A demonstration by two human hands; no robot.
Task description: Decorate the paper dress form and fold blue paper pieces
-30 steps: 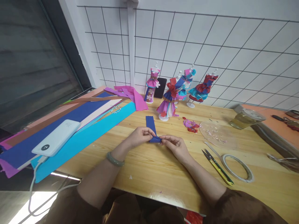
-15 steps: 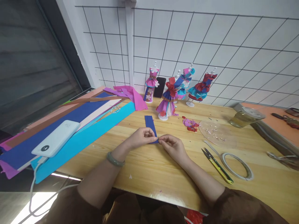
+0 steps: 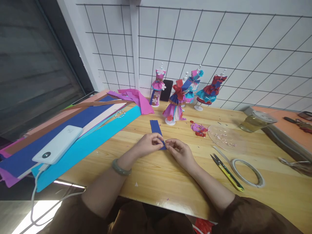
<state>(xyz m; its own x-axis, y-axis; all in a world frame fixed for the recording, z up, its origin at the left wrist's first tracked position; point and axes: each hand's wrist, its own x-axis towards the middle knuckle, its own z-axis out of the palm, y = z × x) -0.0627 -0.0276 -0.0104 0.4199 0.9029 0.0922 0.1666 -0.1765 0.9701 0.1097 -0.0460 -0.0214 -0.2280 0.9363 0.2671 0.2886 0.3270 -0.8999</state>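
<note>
A narrow strip of dark blue crepe paper [image 3: 156, 126] lies on the wooden table, running away from me. At its near end my left hand [image 3: 151, 143] pinches the strip's edge between thumb and fingertips. Close beside it, almost touching, my right hand [image 3: 179, 152] pinches the same near end from the right. The fingers hide most of that end, so any fold or small piece there cannot be made out. Behind the strip stand several small dress forms, the closest wearing a red, blue and pink paper dress [image 3: 175, 102].
Crepe paper sheets [image 3: 104, 130] and a white power bank [image 3: 58, 144] lie on the left. To the right are yellow thread snips [image 3: 227, 174], a tape roll [image 3: 247, 173], a clear plate [image 3: 223, 138] of small beads and a lidded drink cup [image 3: 255, 122]. A phone [image 3: 166, 90] leans at the wall.
Both hands stay at the strip's near end with only slight finger movement. The view has shifted a little; nothing else has visibly moved.
</note>
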